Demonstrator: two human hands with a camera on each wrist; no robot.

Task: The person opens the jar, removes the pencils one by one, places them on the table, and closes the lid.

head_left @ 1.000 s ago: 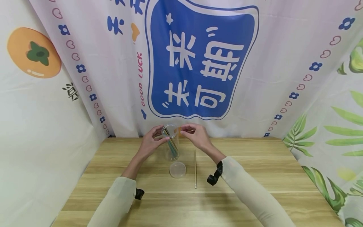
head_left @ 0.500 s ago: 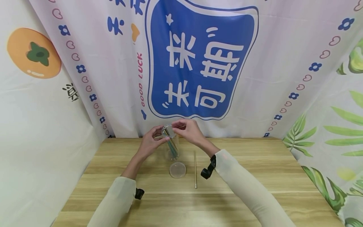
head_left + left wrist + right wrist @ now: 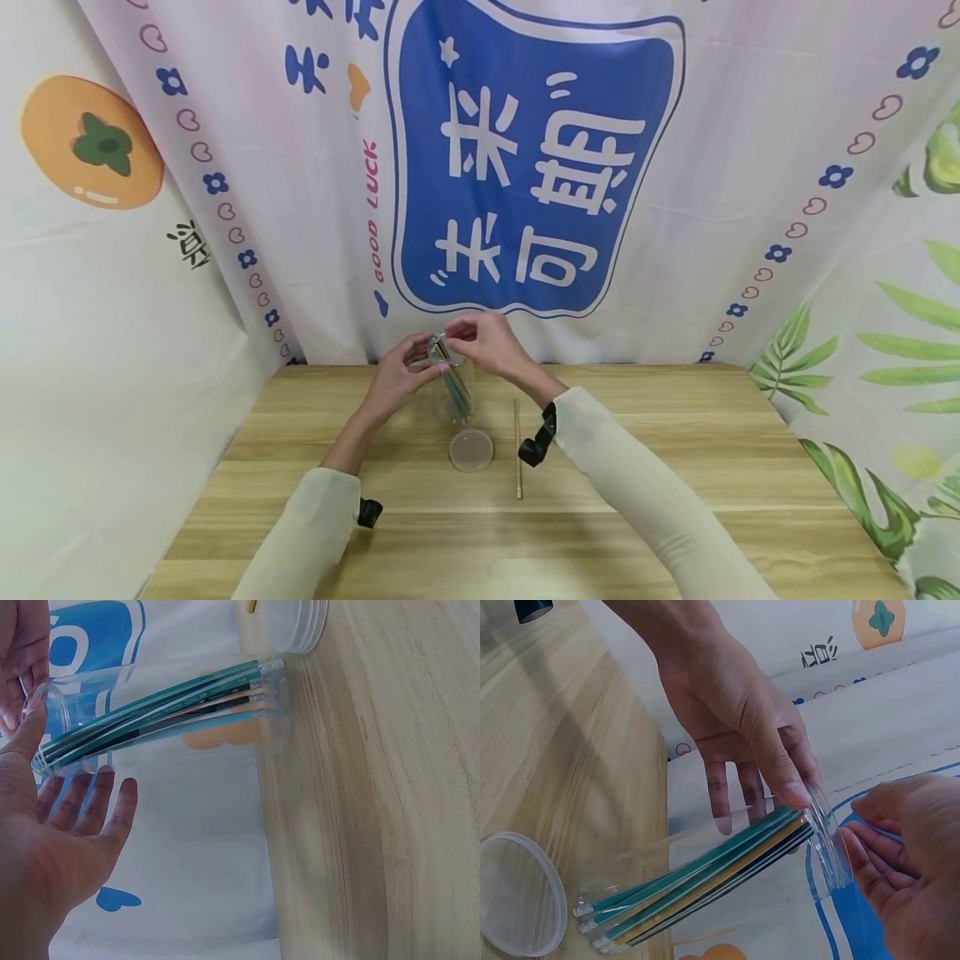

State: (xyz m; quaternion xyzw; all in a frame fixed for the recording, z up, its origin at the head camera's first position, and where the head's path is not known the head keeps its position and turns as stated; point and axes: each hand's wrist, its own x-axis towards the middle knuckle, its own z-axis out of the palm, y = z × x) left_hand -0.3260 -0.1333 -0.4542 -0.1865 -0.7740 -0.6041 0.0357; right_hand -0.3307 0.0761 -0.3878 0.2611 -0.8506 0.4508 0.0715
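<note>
A tall clear plastic jar point(image 3: 459, 412) stands at the back of the table, its top uncovered. My left hand point(image 3: 399, 372) holds it near the rim, thumb on one side and fingers spread along the other. Inside lean several pencils point(image 3: 705, 881), mostly green with some black and yellow-brown ones, eraser ends down. My right hand point(image 3: 489, 343) is at the jar's mouth with bent fingers. In the right wrist view its fingertips point(image 3: 859, 855) are right at the rim, and nothing shows between thumb and fingers.
A round clear lid point(image 3: 471, 451) lies on the wooden table point(image 3: 360, 550) in front of the jar. Right of it lies a single wood-coloured pencil point(image 3: 518, 454). A printed cloth point(image 3: 675, 275) hangs right behind the table's back edge.
My right hand has moved left, from beside the jar to over its mouth. The left hand, jar, lid and loose pencil have stayed in place.
</note>
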